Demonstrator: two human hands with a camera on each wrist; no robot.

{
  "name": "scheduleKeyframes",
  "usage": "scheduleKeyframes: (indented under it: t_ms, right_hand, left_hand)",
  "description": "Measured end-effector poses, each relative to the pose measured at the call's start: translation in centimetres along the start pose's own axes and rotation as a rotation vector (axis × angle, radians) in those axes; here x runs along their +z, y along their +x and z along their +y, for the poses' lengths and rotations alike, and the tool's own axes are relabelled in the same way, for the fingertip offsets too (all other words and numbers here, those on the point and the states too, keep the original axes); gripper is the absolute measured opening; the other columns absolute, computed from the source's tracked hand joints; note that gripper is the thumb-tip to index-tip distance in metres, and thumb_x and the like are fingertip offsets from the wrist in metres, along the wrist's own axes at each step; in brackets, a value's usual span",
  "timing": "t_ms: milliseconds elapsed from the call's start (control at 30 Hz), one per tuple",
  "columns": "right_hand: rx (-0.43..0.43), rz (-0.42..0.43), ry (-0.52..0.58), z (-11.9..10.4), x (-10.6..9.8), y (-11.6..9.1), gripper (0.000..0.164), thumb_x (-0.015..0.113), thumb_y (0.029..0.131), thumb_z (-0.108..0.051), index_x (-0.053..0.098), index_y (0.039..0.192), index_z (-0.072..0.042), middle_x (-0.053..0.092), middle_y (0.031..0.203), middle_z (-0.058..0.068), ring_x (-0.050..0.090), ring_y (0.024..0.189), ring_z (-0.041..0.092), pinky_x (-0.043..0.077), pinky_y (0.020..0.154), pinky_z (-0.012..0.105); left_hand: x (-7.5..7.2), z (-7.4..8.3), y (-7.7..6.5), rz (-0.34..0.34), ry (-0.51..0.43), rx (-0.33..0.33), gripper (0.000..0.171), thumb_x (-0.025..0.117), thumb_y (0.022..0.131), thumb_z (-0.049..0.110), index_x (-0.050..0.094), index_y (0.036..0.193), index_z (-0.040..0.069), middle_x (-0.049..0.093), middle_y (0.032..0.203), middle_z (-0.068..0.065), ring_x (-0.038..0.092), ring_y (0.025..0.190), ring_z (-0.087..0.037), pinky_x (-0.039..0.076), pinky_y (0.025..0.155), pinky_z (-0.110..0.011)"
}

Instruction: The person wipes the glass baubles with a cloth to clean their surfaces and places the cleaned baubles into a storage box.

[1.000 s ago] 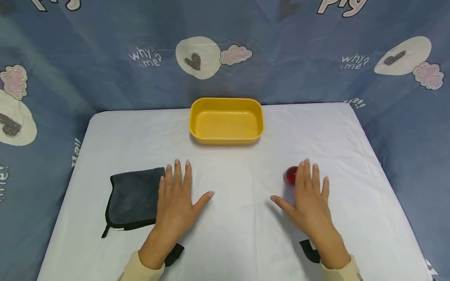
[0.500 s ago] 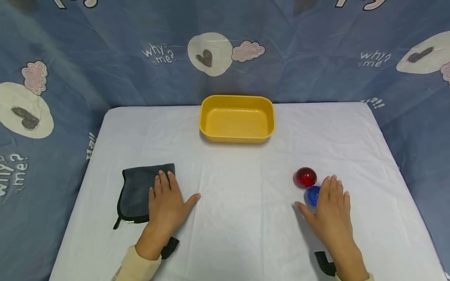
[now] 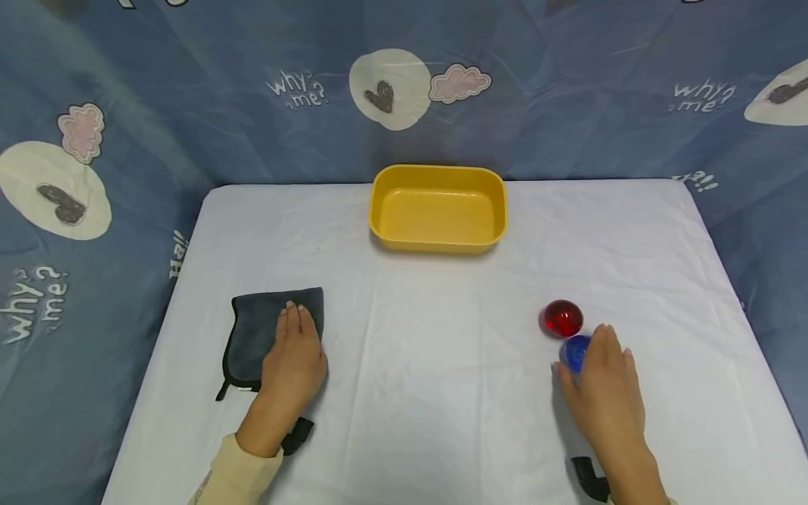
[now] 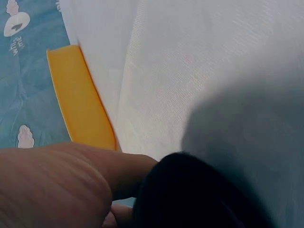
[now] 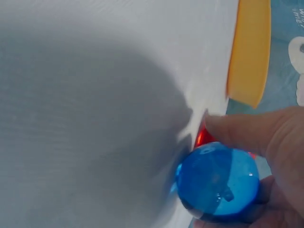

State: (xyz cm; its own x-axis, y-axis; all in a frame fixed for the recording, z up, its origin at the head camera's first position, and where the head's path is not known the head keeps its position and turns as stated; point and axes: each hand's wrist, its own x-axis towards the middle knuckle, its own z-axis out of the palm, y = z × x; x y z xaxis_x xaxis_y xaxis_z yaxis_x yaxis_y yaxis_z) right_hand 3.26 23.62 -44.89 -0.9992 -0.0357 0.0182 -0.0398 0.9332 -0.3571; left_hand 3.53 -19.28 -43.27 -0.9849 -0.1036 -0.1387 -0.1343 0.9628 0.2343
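Blue, glassy ball [image 3: 574, 352] at three o'clock on the table [image 3: 410, 421]: my right hand [image 3: 609, 400] half surrounds it, parted, gripping nothing, presumably to suit its roundness. At nine o'clock, my left hand [image 3: 293, 368] pinches a dark-grey, black-trimmed fabric pouch [image 3: 254, 335], its edge likely easiest.

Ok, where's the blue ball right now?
In the head view, the blue ball is on the right, just this side of the red ball, partly hidden by the right grip.
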Motion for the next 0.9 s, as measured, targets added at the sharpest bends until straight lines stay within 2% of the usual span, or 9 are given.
scheduleKeyframes:
  t_ms: [200, 267, 367, 500, 600, 667, 733, 833, 900]
  right_hand:
    - [0.024, 0.067, 0.007, 0.3, 0.1, -0.1, 0.079, 0.082, 0.088, -0.009, 0.037, 0.142, 0.026, 0.045, 0.139, 0.048, 0.049, 0.123, 0.064, 0.039, 0.107, 0.071]
    - [0.037, 0.064, 0.015, 0.2, 0.2, -0.2, 0.077, 0.082, 0.088, -0.009, 0.038, 0.141, 0.025, 0.047, 0.136, 0.047, 0.051, 0.121, 0.063, 0.043, 0.102, 0.071]
    - [0.072, 0.042, 0.021, 0.1, 0.2, -0.4, 0.074, 0.082, 0.090, -0.012, 0.040, 0.140, 0.023, 0.048, 0.135, 0.045, 0.053, 0.117, 0.063, 0.047, 0.095, 0.071]
    - [0.097, -0.002, 0.014, -0.3, 0.3, -0.6, 0.074, 0.080, 0.092, -0.018, 0.041, 0.142, 0.021, 0.049, 0.135, 0.043, 0.057, 0.111, 0.063, 0.051, 0.086, 0.071]
    - [0.086, -0.019, 0.021, -0.7, 0.3, -1.1, 0.074, 0.080, 0.094, -0.021, 0.041, 0.142, 0.020, 0.049, 0.134, 0.042, 0.059, 0.108, 0.063, 0.053, 0.081, 0.071]
    - [0.078, -0.019, 0.042, -1.0, 0.4, -1.7, 0.073, 0.079, 0.094, -0.022, 0.042, 0.142, 0.019, 0.051, 0.134, 0.041, 0.061, 0.107, 0.062, 0.053, 0.080, 0.071]
    - [0.086, -0.029, 0.074, -1.4, 0.3, -2.4, 0.073, 0.078, 0.095, -0.025, 0.043, 0.143, 0.017, 0.052, 0.135, 0.039, 0.060, 0.110, 0.061, 0.053, 0.083, 0.071]
    - [0.087, -0.019, 0.143, -2.1, 0.3, -3.1, 0.071, 0.078, 0.096, -0.028, 0.045, 0.143, 0.015, 0.055, 0.134, 0.037, 0.059, 0.115, 0.058, 0.051, 0.089, 0.070]
    - [0.083, -0.007, 0.193, -2.7, 0.3, -3.3, 0.070, 0.078, 0.096, -0.029, 0.047, 0.142, 0.014, 0.058, 0.133, 0.037, 0.059, 0.117, 0.057, 0.050, 0.092, 0.069]
  left_hand:
    - [0.0, -0.1, 0.0, -0.001, -0.022, 0.001, 0.063, 0.059, 0.091, -0.012, 0.032, 0.145, -0.028, 0.018, 0.153, -0.052, 0.022, 0.145, -0.063, 0.059, 0.077, -0.064]
    - [0.0, -0.2, -0.1, -0.009, -0.019, 0.001, 0.064, 0.060, 0.089, -0.014, 0.032, 0.146, -0.027, 0.017, 0.152, -0.053, 0.021, 0.144, -0.065, 0.056, 0.084, -0.067]
    - [0.1, -0.5, -0.3, -0.019, -0.003, -0.023, 0.062, 0.056, 0.092, -0.014, 0.032, 0.149, -0.024, 0.021, 0.151, -0.053, 0.023, 0.142, -0.068, 0.041, 0.098, -0.078]
    - [-0.2, -1.1, -0.4, 0.015, -0.025, -0.057, 0.056, 0.053, 0.097, -0.009, 0.036, 0.150, -0.020, 0.031, 0.146, -0.052, 0.035, 0.135, -0.069, 0.038, 0.098, -0.081]
    - [-1.2, -1.5, -0.5, 0.011, -0.117, -0.055, 0.054, 0.049, 0.100, -0.006, 0.035, 0.151, -0.020, 0.038, 0.144, -0.050, 0.046, 0.127, -0.066, 0.046, 0.094, -0.076]
    - [-2.0, -1.5, -0.6, -0.031, -0.221, -0.063, 0.056, 0.045, 0.102, -0.003, 0.031, 0.154, -0.017, 0.053, 0.129, -0.048, 0.062, 0.107, -0.060, 0.056, 0.082, -0.067]
    - [-2.8, -1.3, -0.7, -0.081, -0.324, -0.076, 0.057, 0.041, 0.104, 0.002, 0.027, 0.158, -0.012, 0.062, 0.118, -0.043, 0.068, 0.090, -0.051, 0.057, 0.071, -0.058]
    - [-3.7, -0.5, -0.9, -0.147, -0.462, -0.081, 0.059, 0.036, 0.105, 0.008, 0.025, 0.162, -0.004, 0.065, 0.119, -0.038, 0.066, 0.089, -0.038, 0.053, 0.073, -0.048]
    - [-4.2, 0.0, -1.0, -0.187, -0.526, -0.070, 0.059, 0.035, 0.105, 0.011, 0.027, 0.163, -0.001, 0.061, 0.130, -0.037, 0.064, 0.103, -0.038, 0.051, 0.086, -0.049]
